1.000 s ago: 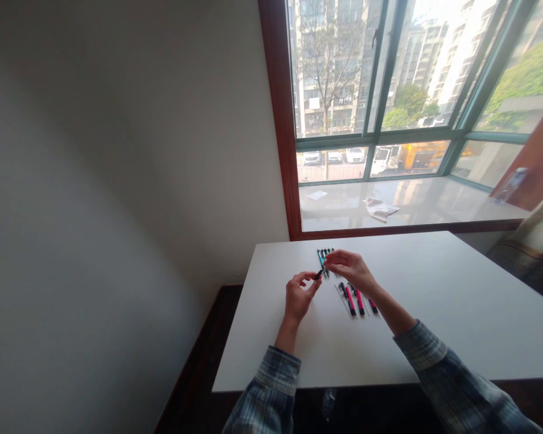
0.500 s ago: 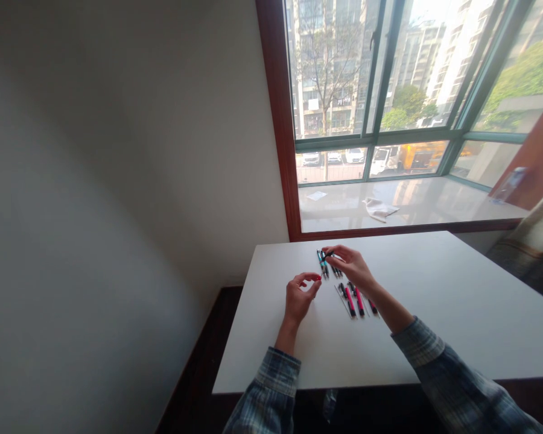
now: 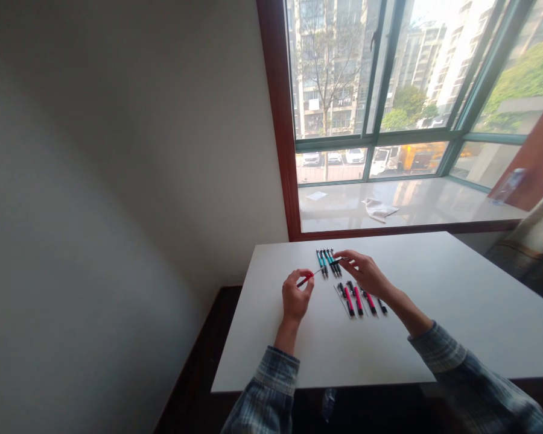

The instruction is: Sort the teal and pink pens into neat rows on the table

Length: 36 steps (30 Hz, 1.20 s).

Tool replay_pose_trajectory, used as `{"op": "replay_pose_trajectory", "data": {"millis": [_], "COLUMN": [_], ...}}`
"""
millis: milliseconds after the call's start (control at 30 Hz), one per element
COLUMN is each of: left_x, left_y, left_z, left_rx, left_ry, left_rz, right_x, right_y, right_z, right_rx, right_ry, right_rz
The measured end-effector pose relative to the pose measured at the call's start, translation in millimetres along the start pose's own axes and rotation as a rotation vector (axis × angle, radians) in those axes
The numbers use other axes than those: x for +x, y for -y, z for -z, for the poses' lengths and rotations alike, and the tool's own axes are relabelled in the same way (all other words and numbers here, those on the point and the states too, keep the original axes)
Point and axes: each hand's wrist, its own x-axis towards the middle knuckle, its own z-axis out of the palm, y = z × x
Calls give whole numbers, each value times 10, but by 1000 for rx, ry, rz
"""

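Note:
A red pen barrel [image 3: 304, 279] is pinched between the fingertips of my left hand [image 3: 295, 301], with a thin refill [image 3: 317, 272] sticking out of its upper right end. My right hand [image 3: 366, 272], up and to the right, is closed on a black pen part [image 3: 338, 261]; a gap separates it from the refill. Behind the hands lies a row of teal and black pens [image 3: 321, 263]. In front of my right hand, pink barrels [image 3: 349, 301] with black parts rest beside thin refills [image 3: 342, 301], and a short black pen piece [image 3: 382, 306] lies at the row's right end.
The pen parts lie on a white table [image 3: 253, 337] against the wall. Beyond its back edge is a window sill [image 3: 416, 202] with a crumpled white cloth [image 3: 379, 210] and a flat white paper [image 3: 317, 196]. A curtain [image 3: 531, 241] hangs at the right.
My right hand has moved right with the black part, away from my left hand. The refill now shows in the red barrel, and my left hand has shifted slightly left and tilted.

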Motion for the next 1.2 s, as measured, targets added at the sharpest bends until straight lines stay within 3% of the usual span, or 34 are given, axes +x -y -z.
{"op": "replay_pose_trajectory", "data": {"millis": [200,600,1067,1200], "left_x": [-1,-31,-12,-18], "left_y": [-16,9,-91,-105], "left_z": [-3,-11,-38,-39], "left_rx": [146,160,120,113], "left_ry": [25,63,160,176], "left_rz": [-62,-56,-63,-72], "right_x": [-119,-128,-165,-163], "right_y": [-193,-189,-172,-109], "right_z": [-78,-52,-224,-194], "right_rx": [174,117,232,149], "right_ry": [-123,-29,34,40], "right_rz": [-126,-78,-103,-120]}}
